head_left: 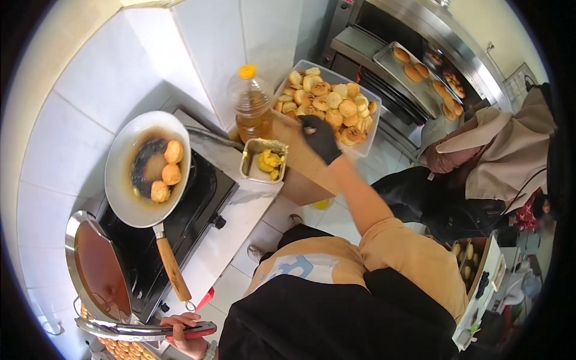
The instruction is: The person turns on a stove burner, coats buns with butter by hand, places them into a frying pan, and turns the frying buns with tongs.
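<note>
At the lower left, my bare left hand (187, 336) is closed around the red-ended handle of metal tongs (129, 329), which point left below a pot of reddish-brown liquid (102, 273). My right hand (321, 138), in a black glove, is at the near edge of a clear plastic bin (367, 144) heaped with golden round buns (333, 102). Its fingers are curled; what they hold, if anything, I cannot make out. Three browned buns (171, 174) lie in a white frying pan (120, 180) with a wooden handle.
The pan rests on a black gas stove (207, 186). Beside it stand a metal tin (247, 162) of yellow spread and an oil bottle (252, 105). A cardboard box (306, 174) is under the bin. An oven with a bread tray (408, 84) and another person (498, 156) are at right.
</note>
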A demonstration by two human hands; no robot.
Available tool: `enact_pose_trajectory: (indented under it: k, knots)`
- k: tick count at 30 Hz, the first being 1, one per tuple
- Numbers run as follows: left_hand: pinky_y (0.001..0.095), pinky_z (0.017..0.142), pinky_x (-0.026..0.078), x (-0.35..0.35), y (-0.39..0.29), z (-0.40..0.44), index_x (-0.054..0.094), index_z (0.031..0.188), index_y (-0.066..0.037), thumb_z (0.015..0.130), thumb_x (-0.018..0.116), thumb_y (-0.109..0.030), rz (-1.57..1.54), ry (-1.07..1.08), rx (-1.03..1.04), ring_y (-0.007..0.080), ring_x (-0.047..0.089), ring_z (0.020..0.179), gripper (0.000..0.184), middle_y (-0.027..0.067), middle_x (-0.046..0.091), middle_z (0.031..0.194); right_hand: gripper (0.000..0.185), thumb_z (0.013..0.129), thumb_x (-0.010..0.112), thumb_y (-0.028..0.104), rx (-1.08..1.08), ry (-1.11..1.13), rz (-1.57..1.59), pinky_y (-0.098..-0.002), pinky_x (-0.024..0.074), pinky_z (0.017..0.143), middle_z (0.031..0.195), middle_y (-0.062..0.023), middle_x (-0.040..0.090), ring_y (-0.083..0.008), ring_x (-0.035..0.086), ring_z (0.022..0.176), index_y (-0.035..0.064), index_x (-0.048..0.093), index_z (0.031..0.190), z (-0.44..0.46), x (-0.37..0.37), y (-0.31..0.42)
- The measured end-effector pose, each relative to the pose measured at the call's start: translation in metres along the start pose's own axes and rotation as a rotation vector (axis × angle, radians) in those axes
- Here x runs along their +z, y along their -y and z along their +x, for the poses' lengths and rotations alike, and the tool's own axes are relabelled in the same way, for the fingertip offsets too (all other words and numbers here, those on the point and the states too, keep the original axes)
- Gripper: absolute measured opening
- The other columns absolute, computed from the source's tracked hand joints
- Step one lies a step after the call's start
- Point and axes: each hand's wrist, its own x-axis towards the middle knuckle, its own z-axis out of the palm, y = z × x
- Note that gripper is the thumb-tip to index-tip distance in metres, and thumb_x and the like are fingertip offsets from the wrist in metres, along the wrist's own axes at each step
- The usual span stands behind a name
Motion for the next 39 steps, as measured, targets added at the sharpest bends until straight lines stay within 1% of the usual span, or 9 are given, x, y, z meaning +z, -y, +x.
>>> enact_pose_trajectory:
  k: [2, 4, 11, 15, 18, 26, 29, 33, 39]
  knots:
    - [0.0406, 0.063, 0.050, 0.001, -0.004, 0.004, 0.052, 0.074, -0.001, 0.075, 0.054, -0.011, 0.089, -0.046, -0.179, 0.0252, 0.056, 0.061, 0.010, 0.0121, 0.054, 0.063, 0.021, 0.076, 0.058, 0.015, 0.185, -0.132, -0.257, -0.0368, 0.0468, 0.074, 0.090, -0.0180, 0.061, -0.0320, 0.059, 0.083, 0.0025, 0.061, 0.092, 0.007, -0.034, -0.091]
    - [0.0382, 0.058, 0.050, 0.033, -0.001, 0.011, 0.046, 0.075, -0.002, 0.075, 0.057, -0.012, 0.056, 0.007, 0.015, 0.0233, 0.053, 0.051, 0.016, 0.0112, 0.050, 0.056, 0.029, 0.070, 0.066, 0.018, 0.260, -0.036, -0.401, -0.0375, 0.0464, 0.076, 0.093, -0.0158, 0.061, -0.0306, 0.058, 0.087, 0.0051, 0.060, 0.096, 0.024, -0.066, -0.122]
    - [0.0345, 0.056, 0.047, 0.069, 0.002, 0.016, 0.042, 0.071, -0.003, 0.074, 0.060, -0.015, 0.087, 0.185, 0.063, 0.0231, 0.052, 0.051, 0.021, 0.0104, 0.047, 0.055, 0.033, 0.071, 0.063, 0.026, 0.019, 0.279, -0.617, -0.0378, 0.0454, 0.079, 0.095, -0.0115, 0.061, -0.0286, 0.057, 0.090, 0.0106, 0.060, 0.100, 0.030, -0.066, -0.140]
    - [0.0381, 0.054, 0.051, 0.059, 0.000, 0.008, 0.044, 0.072, -0.001, 0.074, 0.064, -0.014, 0.055, 0.114, 0.099, 0.0241, 0.055, 0.050, 0.023, 0.0119, 0.051, 0.055, 0.033, 0.077, 0.064, 0.024, 0.333, 0.058, 0.096, -0.0280, 0.0466, 0.064, 0.080, -0.0104, 0.066, -0.0173, 0.060, 0.067, -0.0032, 0.063, 0.095, 0.026, -0.095, -0.097]
    - [0.0399, 0.055, 0.052, 0.037, 0.003, 0.000, 0.044, 0.071, -0.001, 0.074, 0.065, -0.013, 0.023, 0.013, 0.094, 0.0237, 0.055, 0.050, 0.024, 0.0118, 0.051, 0.056, 0.025, 0.076, 0.065, 0.012, 0.577, 0.297, 0.712, -0.0264, 0.0495, 0.064, 0.079, -0.0071, 0.061, -0.0135, 0.059, 0.068, -0.0054, 0.062, 0.094, 0.025, -0.097, -0.028]
    - [0.0421, 0.055, 0.052, -0.017, -0.007, -0.022, 0.044, 0.071, -0.001, 0.073, 0.066, -0.008, -0.036, -0.139, 0.164, 0.0210, 0.055, 0.051, 0.022, 0.0101, 0.051, 0.056, 0.030, 0.075, 0.068, 0.019, -0.258, 0.786, 0.448, -0.0239, 0.0464, 0.064, 0.074, -0.0102, 0.065, -0.0107, 0.059, 0.067, -0.0039, 0.063, 0.093, 0.072, 0.059, 0.224]
    - [0.0415, 0.054, 0.053, -0.038, -0.007, -0.035, 0.044, 0.071, -0.002, 0.073, 0.066, -0.009, -0.039, -0.238, 0.167, 0.0211, 0.055, 0.050, 0.023, 0.0102, 0.051, 0.056, 0.027, 0.071, 0.065, 0.024, -0.666, 0.605, -0.084, -0.0355, 0.0481, 0.068, 0.082, -0.0171, 0.064, -0.0304, 0.061, 0.070, 0.0042, 0.067, 0.089, 0.096, 0.166, 0.255]
    - [0.0410, 0.053, 0.052, -0.061, -0.006, -0.049, 0.044, 0.071, -0.002, 0.073, 0.066, -0.011, -0.002, -0.375, 0.176, 0.0215, 0.055, 0.048, 0.024, 0.0104, 0.051, 0.055, 0.015, 0.071, 0.056, 0.014, -0.827, 0.663, -0.372, -0.0402, 0.0474, 0.069, 0.081, -0.0184, 0.062, -0.0320, 0.060, 0.077, 0.0051, 0.066, 0.078, 0.115, 0.291, 0.237]
    - [0.0398, 0.053, 0.052, -0.084, -0.003, -0.061, 0.044, 0.071, -0.002, 0.073, 0.066, -0.013, -0.021, -0.506, 0.180, 0.0232, 0.055, 0.048, 0.025, 0.0108, 0.050, 0.055, 0.014, 0.071, 0.055, 0.011, -0.837, 0.890, -0.486, -0.0405, 0.0474, 0.069, 0.080, -0.0204, 0.062, -0.0334, 0.061, 0.075, 0.0030, 0.065, 0.076, 0.131, 0.294, 0.254]
